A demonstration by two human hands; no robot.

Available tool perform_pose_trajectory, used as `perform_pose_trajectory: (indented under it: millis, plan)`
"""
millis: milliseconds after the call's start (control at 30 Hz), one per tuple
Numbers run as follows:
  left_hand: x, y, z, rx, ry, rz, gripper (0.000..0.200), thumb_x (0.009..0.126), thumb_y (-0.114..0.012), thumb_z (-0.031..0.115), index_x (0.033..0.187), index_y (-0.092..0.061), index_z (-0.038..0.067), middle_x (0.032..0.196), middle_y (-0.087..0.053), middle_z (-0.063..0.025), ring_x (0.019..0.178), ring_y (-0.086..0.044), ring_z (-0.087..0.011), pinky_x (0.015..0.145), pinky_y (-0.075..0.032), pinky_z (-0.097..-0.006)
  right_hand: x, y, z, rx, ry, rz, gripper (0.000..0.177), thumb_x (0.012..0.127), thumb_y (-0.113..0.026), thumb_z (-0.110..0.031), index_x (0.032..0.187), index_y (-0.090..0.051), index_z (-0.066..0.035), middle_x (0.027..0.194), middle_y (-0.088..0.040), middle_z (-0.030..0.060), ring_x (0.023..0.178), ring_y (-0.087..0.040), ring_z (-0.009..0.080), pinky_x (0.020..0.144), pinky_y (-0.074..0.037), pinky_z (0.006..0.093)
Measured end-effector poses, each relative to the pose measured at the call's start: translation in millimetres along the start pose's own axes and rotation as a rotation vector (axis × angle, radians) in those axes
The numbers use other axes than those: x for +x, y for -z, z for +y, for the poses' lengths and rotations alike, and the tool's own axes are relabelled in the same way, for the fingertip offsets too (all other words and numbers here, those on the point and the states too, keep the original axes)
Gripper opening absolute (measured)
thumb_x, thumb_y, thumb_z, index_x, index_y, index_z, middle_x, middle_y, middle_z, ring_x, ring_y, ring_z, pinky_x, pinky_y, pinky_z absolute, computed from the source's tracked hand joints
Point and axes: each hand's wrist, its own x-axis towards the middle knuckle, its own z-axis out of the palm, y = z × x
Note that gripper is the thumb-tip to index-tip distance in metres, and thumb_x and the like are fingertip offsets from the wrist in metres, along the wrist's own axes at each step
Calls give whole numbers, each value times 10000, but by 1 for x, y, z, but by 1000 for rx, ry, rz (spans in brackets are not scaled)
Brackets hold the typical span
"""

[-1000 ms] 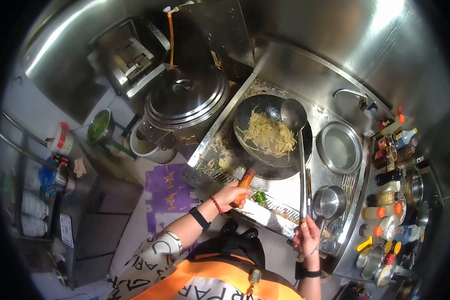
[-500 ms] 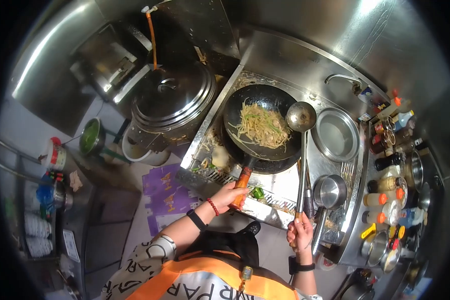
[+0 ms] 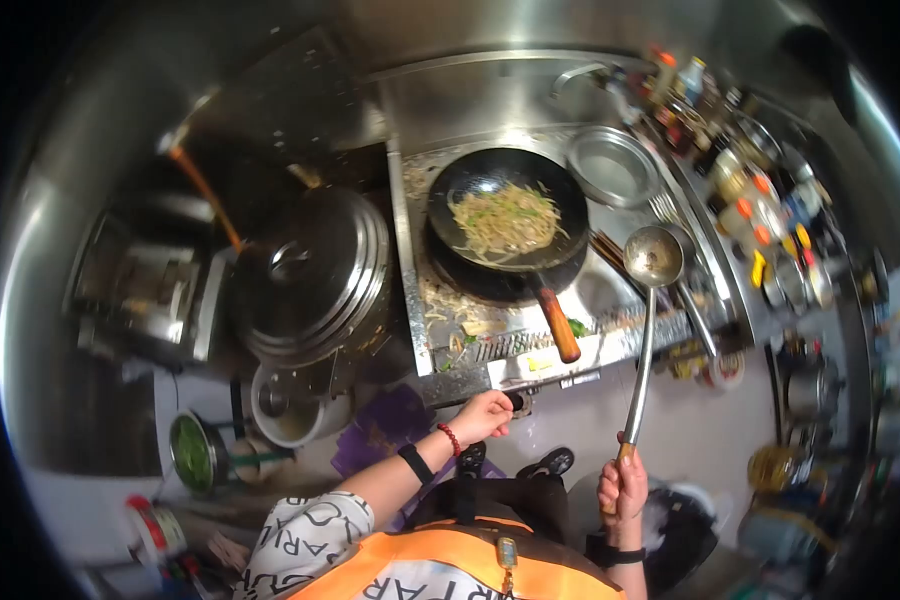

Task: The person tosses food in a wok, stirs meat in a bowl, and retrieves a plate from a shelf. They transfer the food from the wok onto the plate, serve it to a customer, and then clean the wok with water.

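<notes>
My right hand (image 3: 622, 488) is closed around the wooden handle end of a long ladle (image 3: 654, 256), its bowl raised over the right side of the stove. Just below the stove's front edge, my left hand (image 3: 485, 416) has its fingers bent together at a dark knob (image 3: 517, 401). A black wok (image 3: 555, 176) sits on the burner with its wooden handle (image 3: 559, 326) pointing toward me, free of either hand. Inside it lie pale shredded strips with green pieces (image 3: 508, 220).
A large lidded pot (image 3: 300, 265) stands left of the stove (image 3: 450, 345). Behind the ladle lie a metal basin (image 3: 615, 168) and a saucepan whose handle (image 3: 697, 318) sticks out. Seasoning bottles (image 3: 745, 208) crowd the right shelf. A green-filled bowl (image 3: 192, 452) is at lower left.
My left hand has let go of the wok handle and moved down to the knob at the stove front. The ladle has swung right, away from the wok. The camera view has turned.
</notes>
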Motion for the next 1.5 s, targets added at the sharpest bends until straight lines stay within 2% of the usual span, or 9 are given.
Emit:
perform_pose_trajectory:
  millis: [200, 367, 567, 767, 800, 967, 1200, 1367, 1500]
  plan:
    - [-9, -51, -14, 123, -7, -181, 128, 857, -524, 49, 983, -507, 32, 785, -571, -30, 689, -602, -119, 602, -491, -229, -112, 35, 41, -80, 162, 240, 391, 907, -488, -132, 1279, -376, -93, 592, -378, 6, 378, -339, 57, 333, -297, 184]
    - [-34, -99, -45, 196, 25, -348, 133, 847, -517, 44, 978, -497, 42, 754, -568, -45, 644, -603, -133, 566, -496, -238, -204, 64, 72, 80, 229, 314, 425, 899, -504, -112, 1294, -348, -90, 621, -423, 14, 409, -368, 60, 362, -317, 200]
    - [-68, -160, -113, 464, 193, -523, 111, 867, -514, 50, 976, -495, 49, 759, -565, -43, 648, -598, -142, 550, -492, -232, -377, 87, 184, 115, 403, 647, 410, 883, -477, -20, 1275, -364, -63, 633, -441, 14, 426, -389, 66, 375, -340, 208]
    - [-127, -247, -179, 596, 235, -668, 116, 874, -510, 61, 982, -489, 25, 731, -572, -45, 649, -595, -134, 548, -486, -229, -552, 71, 314, 186, 478, 1174, 445, 852, -483, 18, 1285, -382, -8, 602, -446, 15, 411, -410, 70, 362, -358, 215]
    - [-138, -259, -188, 612, 241, -707, 118, 874, -504, 58, 986, -489, 24, 734, -574, -45, 651, -596, -134, 555, -487, -231, -569, 68, 327, 197, 481, 1183, 445, 852, -483, 18, 1285, -382, -8, 602, -446, 15, 411, -410, 70, 362, -358, 215]
    - [-175, -291, -230, 708, 258, -875, 123, 872, -479, 37, 993, -491, 17, 765, -580, -54, 656, -596, -136, 580, -492, -247, -606, 81, 350, 60, 459, 1597, 339, 848, -488, 19, 1185, -451, 3, 611, -459, 11, 384, -395, 59, 330, -331, 201]
    - [-195, -298, -228, 879, 191, -873, 118, 890, -480, 53, 1005, -491, 30, 825, -569, -60, 700, -606, -154, 630, -514, -277, -602, 122, 363, -103, 367, 1648, 348, 841, -511, 5, 1187, -488, -26, 587, -433, -25, 404, -408, 52, 356, -353, 210]
    - [-196, -291, -228, 858, 200, -813, 114, 890, -475, 48, 1002, -493, 31, 826, -565, -57, 694, -601, -153, 635, -516, -281, -602, 105, 332, 198, 361, 1451, 194, 860, -507, -36, 1054, -517, -32, 597, -469, 0, 389, -417, 61, 339, -351, 205]
    - [-200, -286, -234, 839, 178, -792, 142, 854, -493, 5, 995, -481, 8, 782, -577, -65, 659, -616, -150, 565, -508, -246, -601, 99, 328, 355, 450, 1370, 160, 863, -517, -59, 1022, -516, -46, 597, -468, 4, 394, -421, 66, 339, -354, 205]
